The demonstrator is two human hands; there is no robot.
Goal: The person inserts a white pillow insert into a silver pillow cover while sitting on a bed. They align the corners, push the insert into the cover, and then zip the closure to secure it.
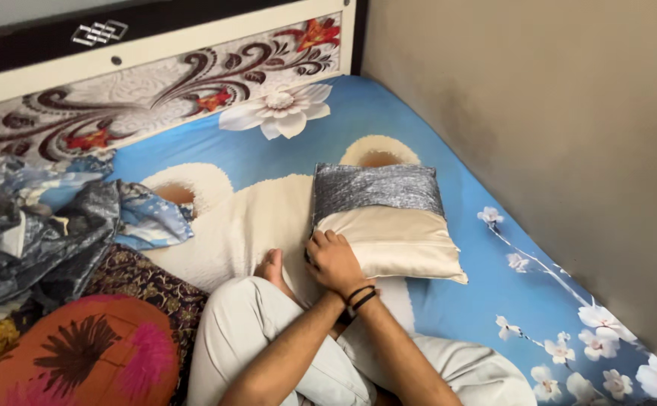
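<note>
1. Right hand (333,261), black band at the wrist, is closed over the near-left corner of the cream satin cushion with a grey sequinned top band (388,229).
2. Left hand is hidden beneath the crossed right forearm; its state can't be told.
3. Cushion runs away and rightward from the hands, long axis pointing toward the headboard (155,83), flat on the blue floral bedsheet (486,301).
4. Right hand is nearer.
</note>
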